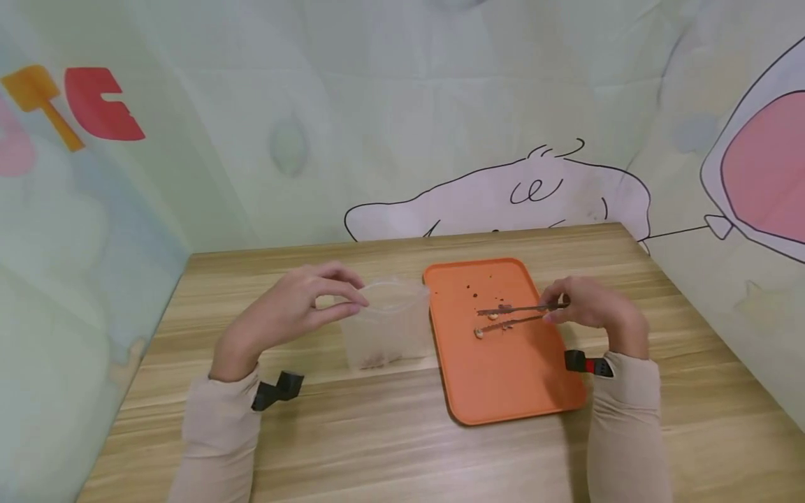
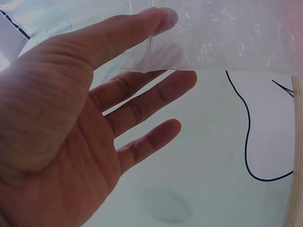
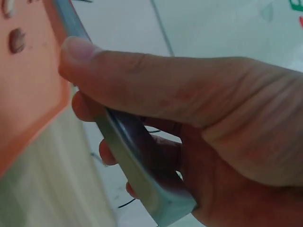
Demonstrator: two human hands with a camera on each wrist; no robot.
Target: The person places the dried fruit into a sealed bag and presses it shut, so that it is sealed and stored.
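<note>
One bag sits on the bench in the head view, pinched by the left grip; the right grip holds tongs over the tray, its rim between bits and bag; left wrist: the bag looks light, soft, slippery, best held by its top edge; right wrist: the tongs look stiff.

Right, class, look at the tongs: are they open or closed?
The tongs in the right hand are open: in the head view, their arms stand apart and the orange tray shows between them.
</note>
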